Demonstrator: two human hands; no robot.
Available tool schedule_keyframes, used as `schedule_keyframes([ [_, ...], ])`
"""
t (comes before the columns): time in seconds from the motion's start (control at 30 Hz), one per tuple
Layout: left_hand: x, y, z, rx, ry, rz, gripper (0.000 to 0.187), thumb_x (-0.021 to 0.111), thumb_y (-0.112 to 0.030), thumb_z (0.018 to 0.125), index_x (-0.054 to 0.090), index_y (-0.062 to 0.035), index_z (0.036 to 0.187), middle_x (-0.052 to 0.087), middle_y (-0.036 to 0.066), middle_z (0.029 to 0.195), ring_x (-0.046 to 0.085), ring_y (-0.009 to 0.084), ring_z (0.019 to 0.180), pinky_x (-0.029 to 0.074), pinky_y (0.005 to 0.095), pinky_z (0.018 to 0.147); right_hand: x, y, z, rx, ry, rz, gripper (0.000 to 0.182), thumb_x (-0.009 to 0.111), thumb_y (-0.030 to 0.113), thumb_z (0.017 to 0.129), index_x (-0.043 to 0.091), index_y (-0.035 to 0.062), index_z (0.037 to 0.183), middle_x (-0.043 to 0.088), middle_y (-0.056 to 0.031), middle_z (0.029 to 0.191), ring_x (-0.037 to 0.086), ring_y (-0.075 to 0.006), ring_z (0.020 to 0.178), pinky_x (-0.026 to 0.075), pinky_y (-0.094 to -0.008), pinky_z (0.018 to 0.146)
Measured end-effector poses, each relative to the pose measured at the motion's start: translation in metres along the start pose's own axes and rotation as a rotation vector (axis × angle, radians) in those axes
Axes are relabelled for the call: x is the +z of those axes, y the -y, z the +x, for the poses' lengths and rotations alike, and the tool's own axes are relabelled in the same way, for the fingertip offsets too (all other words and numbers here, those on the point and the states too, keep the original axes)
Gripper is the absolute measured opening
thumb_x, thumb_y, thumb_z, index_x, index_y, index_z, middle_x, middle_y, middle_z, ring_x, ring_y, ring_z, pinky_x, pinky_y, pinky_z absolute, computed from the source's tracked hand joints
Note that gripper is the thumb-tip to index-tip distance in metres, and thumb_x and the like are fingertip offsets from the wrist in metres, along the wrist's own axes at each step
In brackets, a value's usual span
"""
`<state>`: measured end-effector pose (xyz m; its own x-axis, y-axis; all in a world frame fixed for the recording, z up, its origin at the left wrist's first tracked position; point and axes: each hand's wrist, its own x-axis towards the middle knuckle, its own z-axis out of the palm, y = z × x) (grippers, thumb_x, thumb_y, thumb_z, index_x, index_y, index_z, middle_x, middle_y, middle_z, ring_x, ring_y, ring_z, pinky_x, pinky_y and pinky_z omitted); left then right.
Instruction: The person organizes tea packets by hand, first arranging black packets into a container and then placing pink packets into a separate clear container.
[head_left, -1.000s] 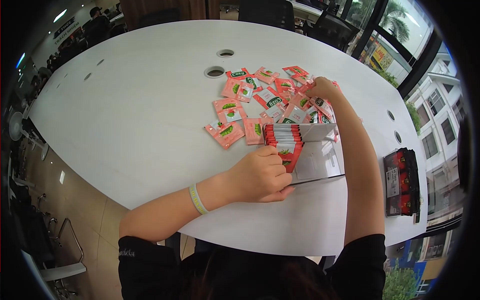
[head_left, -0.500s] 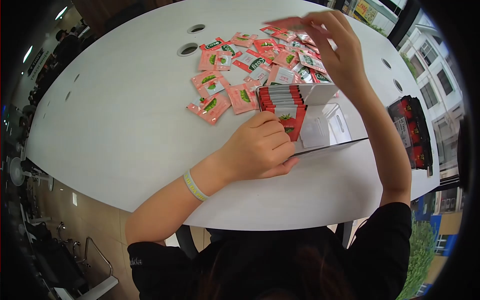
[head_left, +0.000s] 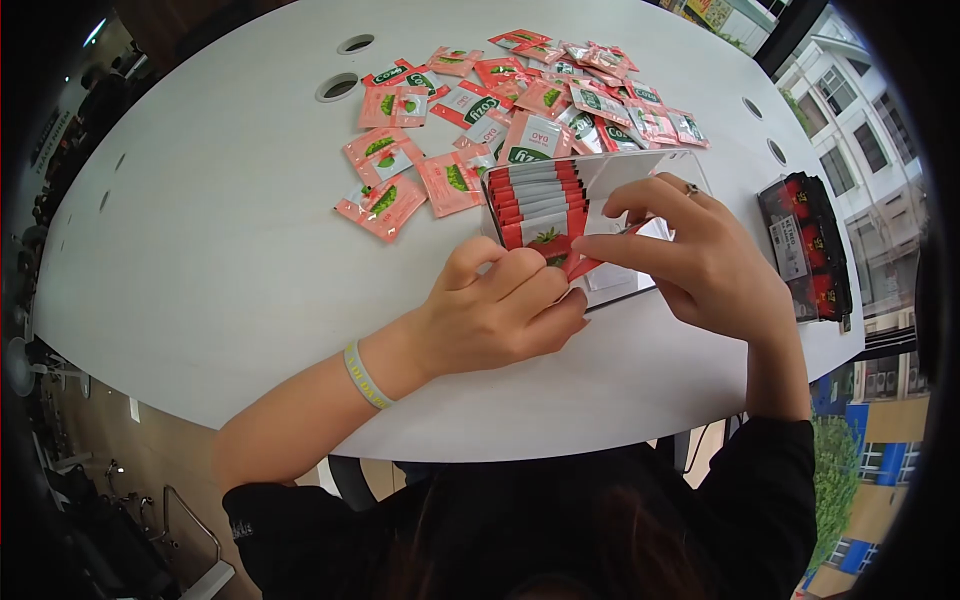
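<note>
A clear plastic box (head_left: 682,165) holds a row of red-and-silver sachets (head_left: 540,195), standing packed in its left side. My left hand (head_left: 500,310) is curled closed at the front left corner of the box, fingers over the edge by the foremost sachet and thumb outside. Over the box's right part, my right hand (head_left: 715,265) pinches a red sachet (head_left: 586,266), seen nearly edge-on, its tip close to my left fingers. Behind the box, many loose pink and red sachets (head_left: 537,138) lie in a heap.
A second clear box (head_left: 797,250) with dark-and-red packets stands at the table's right edge. Round cable holes (head_left: 338,87) open in the white table (head_left: 220,240). Windows are on the right, and a fan stands off to the left.
My right hand has come down from the heap to the box with a sachet. My left hand stays at the box's front corner. The camera view has shifted slightly.
</note>
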<state>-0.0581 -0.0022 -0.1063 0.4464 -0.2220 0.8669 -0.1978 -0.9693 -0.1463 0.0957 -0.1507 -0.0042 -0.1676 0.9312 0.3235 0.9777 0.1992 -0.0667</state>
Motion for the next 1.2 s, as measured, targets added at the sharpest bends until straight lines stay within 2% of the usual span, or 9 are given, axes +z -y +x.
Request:
schedule_keyframes([
  [0.2,-0.007,-0.004,-0.002,0.093,-0.025,0.223,0.002,0.065,-0.023,0.079,0.064,-0.0231,0.081,0.047,-0.009,0.078,0.047,0.0072,0.076,0.028,0.0315,0.077,-0.007,0.006,0.017,0.034,0.229,-0.147,0.037,0.064,-0.009,0.067,0.067,0.011,0.098,0.058,-0.0055,0.099,0.062,-0.0241,0.086,0.05,-0.0364,0.069],
  [0.33,-0.013,-0.008,0.003,0.142,-0.046,0.212,0.01,0.061,-0.017,0.082,0.066,-0.0215,0.089,0.046,-0.009,0.073,0.047,0.0065,0.07,0.029,0.0301,0.075,0.0,0.014,0.025,0.015,0.236,-0.17,0.035,0.064,-0.008,0.068,0.062,0.0081,0.098,0.057,-0.0061,0.099,0.062,-0.0265,0.08,0.049,-0.038,0.065],
  [0.43,-0.009,-0.006,0.001,0.157,0.009,0.161,0.013,0.06,-0.014,0.081,0.067,-0.0194,0.09,0.047,-0.007,0.068,0.049,0.0074,0.066,0.033,0.0283,0.078,0.007,0.02,0.035,0.056,0.192,-0.027,0.035,0.066,-0.007,0.068,0.057,0.006,0.099,0.057,-0.0076,0.103,0.063,-0.0284,0.08,0.051,-0.0385,0.065],
  [0.63,-0.006,-0.004,0.003,0.138,0.052,0.081,0.016,0.061,-0.012,0.08,0.066,-0.0175,0.094,0.047,-0.004,0.063,0.052,0.0094,0.063,0.038,0.0286,0.085,0.028,0.005,0.04,-0.038,-0.19,0.143,0.041,0.072,-0.005,0.069,0.059,0.0052,0.105,0.055,-0.0124,0.118,0.063,-0.0279,0.089,0.055,-0.0364,0.072],
  [0.73,-0.002,-0.01,0.001,0.082,0.054,0.074,0.017,0.06,-0.012,0.08,0.066,-0.0175,0.095,0.047,-0.003,0.061,0.052,0.0108,0.062,0.039,0.0307,0.086,0.039,-0.001,0.036,-0.046,-0.12,0.173,0.043,0.074,-0.004,0.066,0.06,0.0059,0.105,0.05,-0.012,0.125,0.06,-0.0251,0.094,0.055,-0.0347,0.074],
  [0.77,-0.003,-0.01,0.003,0.085,0.06,0.071,0.018,0.061,-0.011,0.079,0.066,-0.0166,0.095,0.047,-0.002,0.06,0.052,0.0122,0.061,0.042,0.0298,0.082,0.043,-0.001,0.038,-0.097,-0.15,0.129,0.031,0.066,0.001,0.074,0.057,0.0055,0.104,0.05,-0.0139,0.12,0.064,-0.0254,0.081,0.054,-0.0377,0.065],
  [0.9,-0.006,-0.009,0.007,0.072,0.128,0.07,0.03,0.064,-0.008,0.075,0.069,-0.024,0.1,0.05,-0.005,0.064,0.049,0.0091,0.06,0.043,0.0259,0.075,0.043,-0.005,0.037,-0.076,-0.122,-0.034,0.035,0.069,0.007,0.072,0.059,0.0086,0.106,0.051,-0.0118,0.119,0.061,-0.023,0.072,0.052,-0.0354,0.06],
  [1.03,-0.004,-0.011,0.008,0.069,0.176,0.09,0.013,0.069,-0.016,0.073,0.065,-0.0138,0.085,0.051,-0.001,0.062,0.051,0.012,0.058,0.045,0.0265,0.067,0.044,-0.009,0.037,-0.097,-0.147,-0.08,0.043,0.074,0.014,0.068,0.06,0.011,0.109,0.051,-0.01,0.116,0.059,-0.0223,0.065,0.049,-0.0334,0.056],
  [1.2,-0.016,-0.025,0.02,-0.039,0.461,0.137,0.031,0.075,-0.026,0.068,0.05,-0.0082,0.066,0.047,0.002,0.055,0.048,0.0156,0.052,0.043,0.0281,0.063,0.036,-0.014,0.036,-0.023,-0.103,0.089,0.058,0.084,0.025,0.06,0.063,0.0088,0.111,0.052,-0.0092,0.113,0.059,-0.0215,0.081,0.05,-0.0317,0.059],
])
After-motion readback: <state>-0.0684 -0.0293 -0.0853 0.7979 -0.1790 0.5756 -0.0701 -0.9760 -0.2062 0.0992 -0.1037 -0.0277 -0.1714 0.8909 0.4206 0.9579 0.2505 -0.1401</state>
